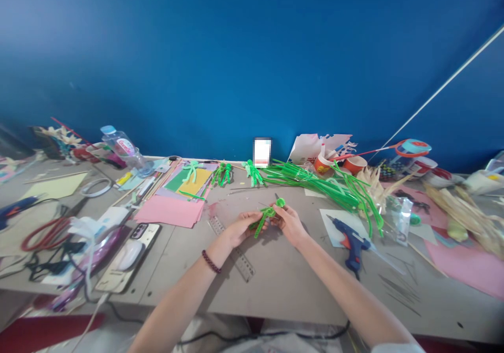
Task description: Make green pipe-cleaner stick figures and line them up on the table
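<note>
Over the middle of the grey table, both my hands hold a small green pipe-cleaner figure (261,222). My left hand (241,228), with a beaded bracelet at the wrist, pinches its left side. On the other side, my right hand (289,223) has its fingers closed at the figure's round green curl (280,202). Under my left forearm lies a clear ruler (244,267). Similar green figures rest at the back, one (254,173) near the wall and another (223,174) farther left.
Green stems (326,182) spread at the back right. A blue glue gun (353,244) lies right of my hands, its cord running forward. Pink paper (169,210), a phone (132,258) and a bottle (126,148) stand or lie left. Thin wires (399,290) lie at front right.
</note>
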`<state>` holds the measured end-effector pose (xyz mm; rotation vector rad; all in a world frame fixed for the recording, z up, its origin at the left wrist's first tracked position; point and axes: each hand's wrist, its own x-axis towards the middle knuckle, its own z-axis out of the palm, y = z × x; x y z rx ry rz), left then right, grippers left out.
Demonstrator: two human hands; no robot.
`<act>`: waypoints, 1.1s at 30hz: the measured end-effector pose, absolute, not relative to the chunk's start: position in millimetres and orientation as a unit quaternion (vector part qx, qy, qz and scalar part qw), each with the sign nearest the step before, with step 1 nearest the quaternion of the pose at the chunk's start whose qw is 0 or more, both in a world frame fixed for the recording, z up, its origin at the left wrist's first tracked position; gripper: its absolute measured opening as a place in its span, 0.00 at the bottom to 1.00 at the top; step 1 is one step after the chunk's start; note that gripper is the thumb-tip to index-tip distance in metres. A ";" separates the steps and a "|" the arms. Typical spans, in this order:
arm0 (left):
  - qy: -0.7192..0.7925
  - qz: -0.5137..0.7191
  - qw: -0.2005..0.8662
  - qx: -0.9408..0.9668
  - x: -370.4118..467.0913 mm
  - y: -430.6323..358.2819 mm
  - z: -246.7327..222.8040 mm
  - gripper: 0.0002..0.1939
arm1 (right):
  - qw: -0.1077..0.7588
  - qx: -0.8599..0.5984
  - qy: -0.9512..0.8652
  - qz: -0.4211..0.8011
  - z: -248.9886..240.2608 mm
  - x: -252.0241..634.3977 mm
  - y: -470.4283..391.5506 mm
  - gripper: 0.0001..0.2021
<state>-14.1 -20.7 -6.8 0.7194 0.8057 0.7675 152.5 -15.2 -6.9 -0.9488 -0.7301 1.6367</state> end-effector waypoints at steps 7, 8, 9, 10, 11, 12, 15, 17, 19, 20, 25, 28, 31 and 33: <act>0.382 0.383 0.774 0.329 -12.3 -21.9 -5.4 0.13 | 0.513 -0.382 -0.313 0.702 -8.7 150.9 -17.0 0.16; 0.383 0.392 0.771 0.325 -11.5 -21.8 -5.6 0.13 | 0.512 -0.379 -0.311 0.705 -9.5 150.7 -17.0 0.16; 0.383 0.401 0.769 0.319 -10.7 -21.9 -5.7 0.13 | 0.512 -0.373 -0.310 0.709 -10.3 150.5 -16.9 0.15; 0.384 0.408 0.767 0.313 -9.8 -22.1 -5.6 0.13 | 0.512 -0.368 -0.310 0.711 -11.1 150.3 -16.8 0.15; 0.384 0.415 0.765 0.307 -8.8 -22.4 -5.5 0.13 | 0.513 -0.364 -0.309 0.713 -11.9 150.1 -16.6 0.14; 0.383 0.421 0.764 0.303 -7.9 -22.8 -5.4 0.13 | 0.513 -0.361 -0.310 0.714 -12.5 149.9 -16.5 0.14; 0.382 0.441 0.754 0.300 -5.6 -24.6 -5.3 0.13 | 0.513 -0.356 -0.314 0.715 -13.4 149.1 -16.4 0.14; 0.383 0.448 0.750 0.300 -4.4 -25.9 -5.4 0.13 | 0.513 -0.352 -0.317 0.716 -13.5 148.7 -16.4 0.14; 0.389 0.447 0.748 0.300 -3.1 -26.9 -5.4 0.13 | 0.511 -0.348 -0.317 0.719 -13.2 148.6 -16.6 0.14; 0.394 0.446 0.747 0.298 -2.4 -27.4 -5.3 0.12 | 0.511 -0.346 -0.316 0.721 -13.1 148.7 -16.7 0.14; 0.394 0.443 0.756 0.279 0.2 -28.9 -2.8 0.11 | 0.515 -0.331 -0.303 0.730 -11.4 150.1 -17.7 0.16; 0.376 0.426 0.783 0.252 -0.7 -28.4 -0.8 0.11 | 0.509 -0.335 -0.303 0.733 -10.9 151.4 -18.0 0.17; 0.363 0.418 0.802 0.226 -3.3 -27.0 0.6 0.10 | 0.499 -0.349 -0.318 0.727 -11.0 152.4 -17.9 0.16; 0.357 0.403 0.815 0.213 -4.6 -26.3 0.9 0.09 | 0.495 -0.359 -0.328 0.720 -10.9 152.7 -18.1 0.16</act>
